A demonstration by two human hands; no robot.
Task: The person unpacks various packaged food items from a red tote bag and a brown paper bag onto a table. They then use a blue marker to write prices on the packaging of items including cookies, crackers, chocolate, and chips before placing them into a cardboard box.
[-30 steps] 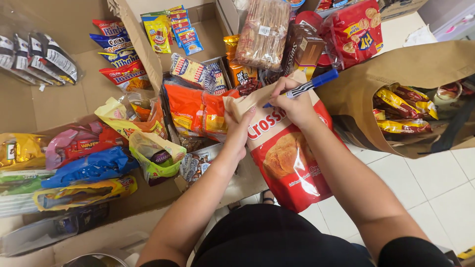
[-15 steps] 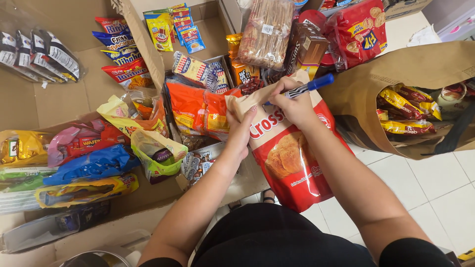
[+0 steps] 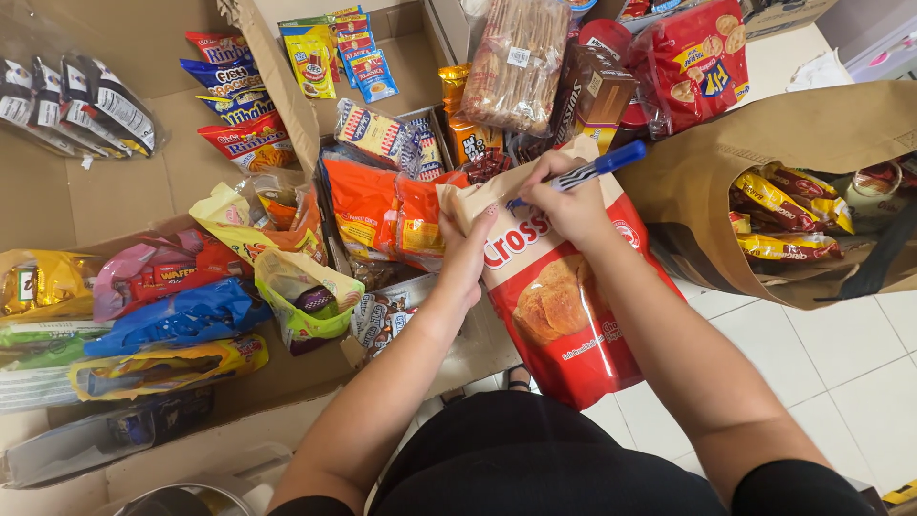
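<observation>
Gripping blue marker (image 3: 594,169) in closed right hand (image 3: 573,203) — tip down-left on tan top of red snack bag (image 3: 559,287), cap end up-right. Left hand (image 3: 465,250) pinching bag's upper left edge. Bag's long axis running from grip toward lap. Right of grip: brown paper bag (image 3: 726,162) holding yellow packets (image 3: 778,205). Left: cardboard box (image 3: 124,205) full of snack packs. Bare tile floor (image 3: 860,373) lower right.

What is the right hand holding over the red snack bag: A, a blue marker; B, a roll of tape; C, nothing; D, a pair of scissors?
A: the right hand grips a blue marker with its tip at the tan top of the red snack bag, which the left hand steadies.
</observation>
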